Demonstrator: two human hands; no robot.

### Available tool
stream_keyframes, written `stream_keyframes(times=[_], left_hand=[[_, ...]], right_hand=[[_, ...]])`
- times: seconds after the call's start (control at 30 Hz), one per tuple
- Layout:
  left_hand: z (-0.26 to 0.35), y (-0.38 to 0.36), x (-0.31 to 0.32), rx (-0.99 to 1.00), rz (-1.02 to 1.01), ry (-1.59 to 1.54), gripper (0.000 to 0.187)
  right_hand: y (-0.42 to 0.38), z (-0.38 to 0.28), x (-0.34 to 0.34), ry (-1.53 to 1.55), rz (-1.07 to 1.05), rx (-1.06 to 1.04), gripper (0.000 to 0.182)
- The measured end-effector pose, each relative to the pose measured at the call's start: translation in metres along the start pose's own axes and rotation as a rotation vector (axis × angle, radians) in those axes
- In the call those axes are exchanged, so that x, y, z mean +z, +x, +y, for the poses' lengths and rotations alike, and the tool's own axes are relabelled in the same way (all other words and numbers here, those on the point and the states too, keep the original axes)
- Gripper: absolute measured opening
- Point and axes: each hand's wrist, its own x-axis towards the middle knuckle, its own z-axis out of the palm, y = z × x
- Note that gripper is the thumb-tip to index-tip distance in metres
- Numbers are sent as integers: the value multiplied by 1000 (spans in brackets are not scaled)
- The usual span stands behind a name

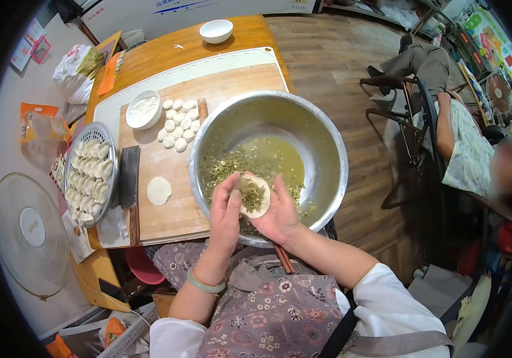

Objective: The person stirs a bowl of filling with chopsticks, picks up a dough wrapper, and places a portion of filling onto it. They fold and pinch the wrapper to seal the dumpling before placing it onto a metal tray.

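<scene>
A round dumpling wrapper (262, 209) heaped with chopped green filling (251, 196) rests on my right hand (281, 213), whose fingers curve up beneath and beside it. My left hand (226, 206), with a bangle on the wrist, has its fingers bent at the wrapper's left edge. Both hands are over the near side of a big metal basin (327, 143), which holds more green filling and liquid. Reddish-brown chopsticks (284, 259) show below my right wrist. A flat wrapper (159, 191) lies on the wooden board (172, 224) to the left.
Several dough pieces (178, 125), a rolling pin (202, 110) and a bowl of flour (143, 110) sit on the board. A cleaver (129, 179) lies beside a tray (111, 140) of folded dumplings. A white bowl (216, 31) stands farther back. On the right, a person sits in a chair (426, 113).
</scene>
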Motion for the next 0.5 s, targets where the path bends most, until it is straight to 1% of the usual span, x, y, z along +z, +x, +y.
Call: stream_keyframes(times=[0.03,0.07,0.13,0.2,0.27,0.33,0.4,0.43,0.47,0.5], left_hand=[[4,4,-4,-22,73,38,30],[6,7,-9,-25,71,43,30],[14,13,-15,46,-57,378,28],[29,14,-9,50,-60,429,25],[36,16,-7,47,-221,667,22],[29,17,-6,26,-221,664,18],[19,22,-12,-87,-193,517,17],[23,25,-13,-188,-158,394,11],[25,29,-16,-191,-159,395,11],[27,34,-20,-127,-87,391,11]], right_hand=[[-1,-3,0,-10,-8,16,64],[-3,-4,0,-4,-7,16,64],[-6,-6,-1,-84,24,43,64],[-7,-5,-2,-97,19,50,64],[-7,-5,-4,-114,13,55,64],[-6,-6,-10,-150,10,53,65],[-6,-7,-12,-145,6,47,65],[-6,-8,-13,-144,-2,44,64],[-6,-8,-14,-142,0,44,64],[-6,-9,-15,-126,-1,46,63]])
